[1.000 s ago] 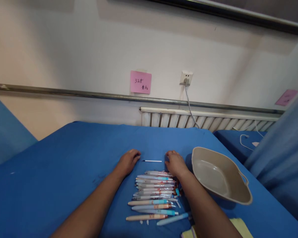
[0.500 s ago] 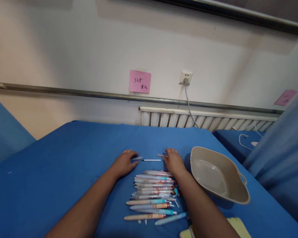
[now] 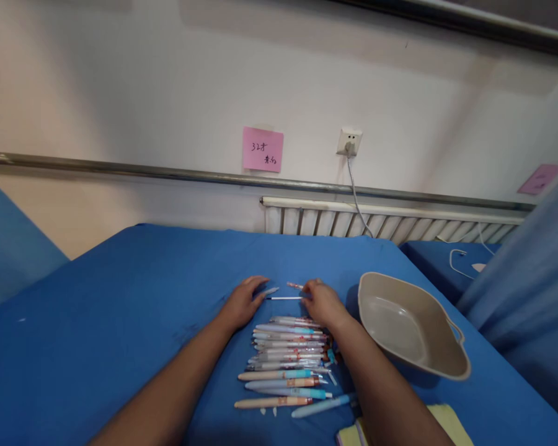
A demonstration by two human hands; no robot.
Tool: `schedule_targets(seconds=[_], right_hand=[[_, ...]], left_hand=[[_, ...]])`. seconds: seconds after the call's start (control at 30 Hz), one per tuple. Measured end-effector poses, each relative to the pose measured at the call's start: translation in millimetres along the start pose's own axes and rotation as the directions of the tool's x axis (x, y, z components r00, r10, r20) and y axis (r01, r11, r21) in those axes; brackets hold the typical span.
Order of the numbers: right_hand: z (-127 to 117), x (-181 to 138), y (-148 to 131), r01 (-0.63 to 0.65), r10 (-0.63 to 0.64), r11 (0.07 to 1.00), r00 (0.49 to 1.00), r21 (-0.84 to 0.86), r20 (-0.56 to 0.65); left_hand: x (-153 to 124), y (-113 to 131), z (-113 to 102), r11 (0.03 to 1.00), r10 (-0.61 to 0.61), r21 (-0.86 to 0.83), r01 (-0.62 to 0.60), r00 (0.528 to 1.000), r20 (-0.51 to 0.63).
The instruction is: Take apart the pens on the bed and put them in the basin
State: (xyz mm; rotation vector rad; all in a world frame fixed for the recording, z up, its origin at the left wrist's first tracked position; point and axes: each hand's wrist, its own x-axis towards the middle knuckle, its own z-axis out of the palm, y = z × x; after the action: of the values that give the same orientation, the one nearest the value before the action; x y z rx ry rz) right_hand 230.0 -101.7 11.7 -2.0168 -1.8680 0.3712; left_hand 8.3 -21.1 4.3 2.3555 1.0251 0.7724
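My left hand is closed on a pale, translucent pen barrel piece, which juts out past the fingertips. Opposite it, my right hand pinches a pen piece with a red pattern, pointing left. Between the two hands lies a thin white pen refill with a dark tip at its left end. Its right end meets my right fingertips; whether they grip it I cannot tell. Below the hands, a row of several patterned pens lies side by side, partly covered by my right wrist.
Right of my right arm stands a beige plastic basin. A light blue pen lies at a slant near small white scraps. Yellow cloth shows under my right forearm. Blue sheeting covers the table, with a radiator behind.
My left hand has moved right, and its barrel piece now tilts upward. The right-hand pen piece reaches farther left, so the two pieces are closer together. The refill has hardly moved.
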Motion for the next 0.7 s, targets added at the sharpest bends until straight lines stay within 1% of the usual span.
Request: schedule_targets(seconds=[0.07,0.13,0.2,0.3,0.37,0.43,0.47,0.53,0.6,0.63,0.7], right_hand=[[0,-2,-4,0.054,-0.055,0.999,0.997,0.007,0.063],[4,-2,-6,0.083,-0.084,0.996,0.993,0.016,0.085],[10,0,-5,0.089,-0.092,0.995,0.993,0.043,0.073],[17,5,-1,0.088,-0.090,0.991,0.996,0.103,0.017],[19,7,1,0.073,-0.071,0.990,0.997,0.122,-0.023],[18,7,3,0.063,-0.059,0.989,0.998,0.135,-0.031],[16,6,4,0.063,-0.063,0.986,0.998,0.152,-0.008],[13,4,5,0.076,-0.102,0.971,0.989,0.228,0.107],[10,1,6,0.073,-0.162,0.937,0.957,0.341,0.242],[9,-1,7,0.066,-0.192,0.916,0.937,0.395,0.290],[9,-2,7,0.048,-0.233,0.878,0.912,0.476,0.337]], left_hand=[[0,2,-1,0.998,0.055,0.039,-0.057,0.998,0.035],[1,3,1,0.994,0.081,0.070,-0.087,0.993,0.086],[6,3,6,0.991,0.080,0.102,-0.090,0.992,0.099],[17,1,16,0.989,0.077,0.121,-0.087,0.993,0.084],[25,-1,22,0.989,0.089,0.112,-0.098,0.993,0.082],[33,-3,24,0.989,0.101,0.102,-0.109,0.992,0.080],[35,-4,25,0.989,0.104,0.098,-0.111,0.992,0.076],[38,-5,23,0.990,0.105,0.087,-0.109,0.993,0.058],[36,-4,20,0.991,0.100,0.082,-0.102,0.995,0.029],[33,-4,17,0.992,0.095,0.078,-0.096,0.995,0.010],[26,-1,13,0.996,0.072,0.047,-0.070,0.997,-0.030]])
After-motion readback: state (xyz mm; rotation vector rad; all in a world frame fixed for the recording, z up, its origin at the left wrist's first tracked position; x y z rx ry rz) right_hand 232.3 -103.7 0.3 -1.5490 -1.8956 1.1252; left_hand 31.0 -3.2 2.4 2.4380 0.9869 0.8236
